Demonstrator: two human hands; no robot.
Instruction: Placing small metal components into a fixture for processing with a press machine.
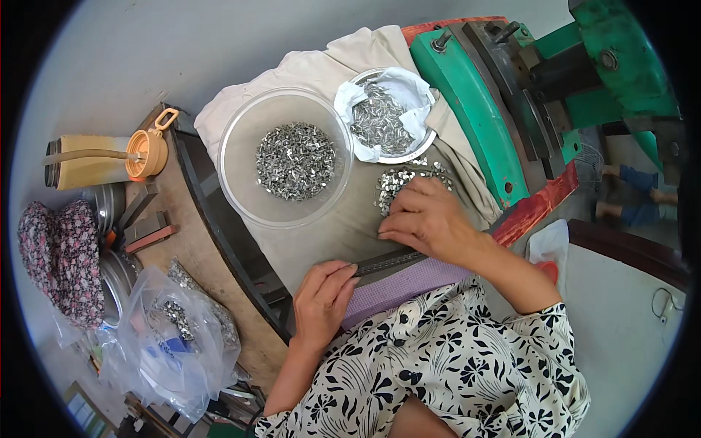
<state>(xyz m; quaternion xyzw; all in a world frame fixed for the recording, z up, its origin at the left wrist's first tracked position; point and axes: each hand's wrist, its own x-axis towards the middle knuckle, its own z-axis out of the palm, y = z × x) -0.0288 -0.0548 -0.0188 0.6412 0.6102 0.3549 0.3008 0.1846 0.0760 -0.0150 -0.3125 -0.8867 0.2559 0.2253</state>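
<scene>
Across the front of the cloth-covered work surface lies a long dark strip with a row of fine marks. My left hand is closed, its thumb and fingertips pressed together at the strip's left end. Just beyond the strip, my right hand is bent with thumb and fingers pinched. Whatever they hold is too small to make out. A loose pile of small shiny metal pieces lies beside its knuckles, partly covered by the hand. Below the strip runs a purple textured pad, close against my patterned shirt.
A clear plastic tub and a cloth-lined metal bowl hold many small metal parts. A green machine stands at the right. Leftward are an orange-lidded bottle, a floral cloth and a plastic bag on a wooden bench.
</scene>
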